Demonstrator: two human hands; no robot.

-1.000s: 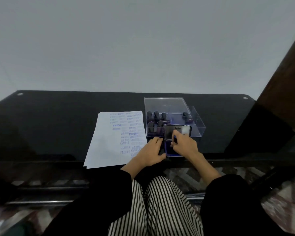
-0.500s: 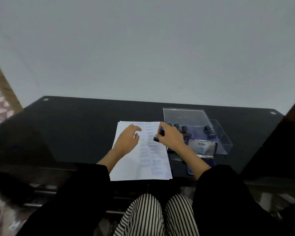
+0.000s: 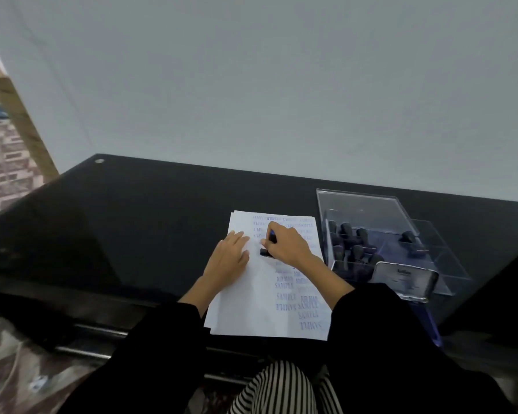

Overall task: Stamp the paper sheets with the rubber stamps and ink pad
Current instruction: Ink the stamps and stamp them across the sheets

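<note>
Since a second ago the right hand (image 3: 287,248) has been carried from the ink pad (image 3: 402,279) over to the paper sheets (image 3: 251,306). The left hand (image 3: 229,261) has been laid flat on the top sheet, fingers straight. The grip of the right hand is closed round a stamp (image 3: 266,252), whose dark base is set on the upper part of the sheet, among blue marks already printed. Whether it is pressed fully home cannot be told. The sheets lie on the black worktop (image 3: 132,222), just left of a clear box (image 3: 371,210) in which more stamps (image 3: 346,230) stand. The ink pad lies open at the near right, against the box.

The stamp is judged light and stiff, with a soft rubber face. It is best held high on the handle and kept upright, so that pressure is spread evenly. The paper is judged thin, light and easily slid on the glossy worktop, so it is best pinned flat close beside the stamp. Wet ink may be smeared if the sheet is dragged.
</note>
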